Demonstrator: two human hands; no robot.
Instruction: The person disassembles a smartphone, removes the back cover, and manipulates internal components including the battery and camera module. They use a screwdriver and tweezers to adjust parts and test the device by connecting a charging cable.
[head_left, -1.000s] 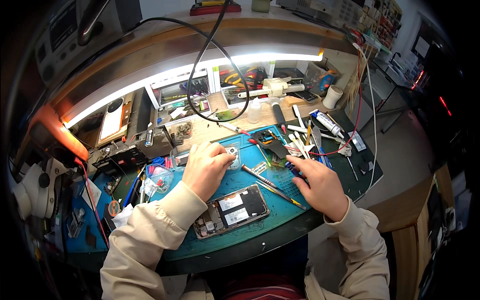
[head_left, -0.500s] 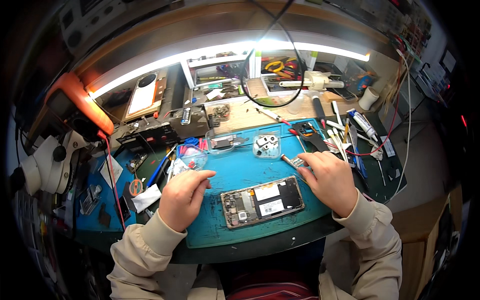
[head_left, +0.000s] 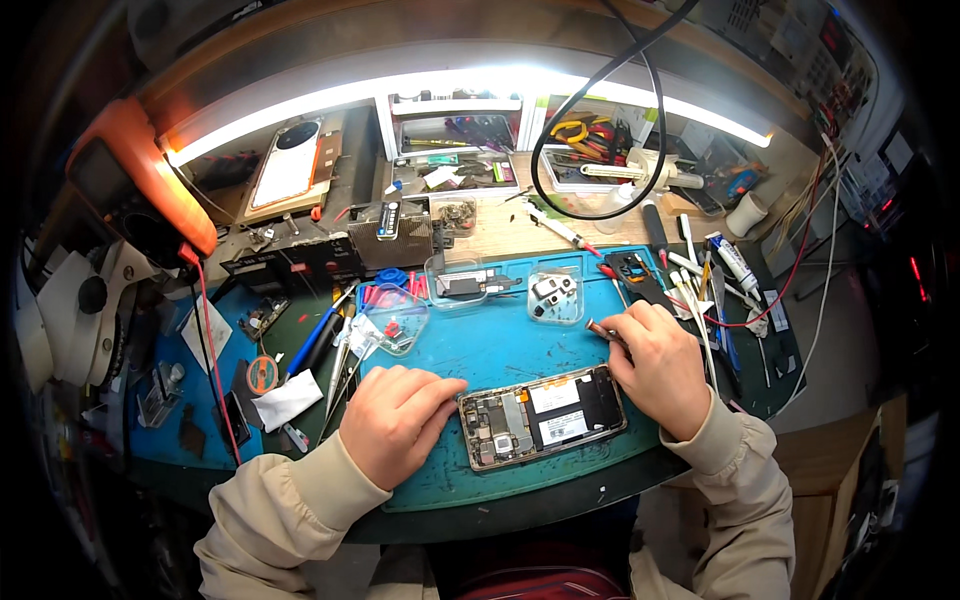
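An opened smartphone (head_left: 515, 437), its circuit board and black battery with white labels exposed, lies on the blue work mat (head_left: 480, 345). My left hand (head_left: 397, 425) is at the phone's upper left corner, thumb and index finger closed with their tips at its edge. Above the phone's right end, my right hand (head_left: 660, 360) has its fingers closed around a small slim piece (head_left: 600, 328) with a reddish-brown end. Most of that piece is hidden by the fingers. A clear dish (head_left: 556, 308) of small parts sits just beyond this hand.
Another clear tray (head_left: 465, 283) holds a dark part. Left of it lie a round clear lid (head_left: 395, 330) and pens. Swabs, tweezers and a white tube (head_left: 735, 262) crowd the right. An orange multimeter (head_left: 155, 185) stands far left; a black cable (head_left: 540, 160) loops overhead.
My left hand has come toward the phone's corner. My right hand has drawn nearer the phone's right end, and its small piece is now mostly covered. The whole view has shifted slightly.
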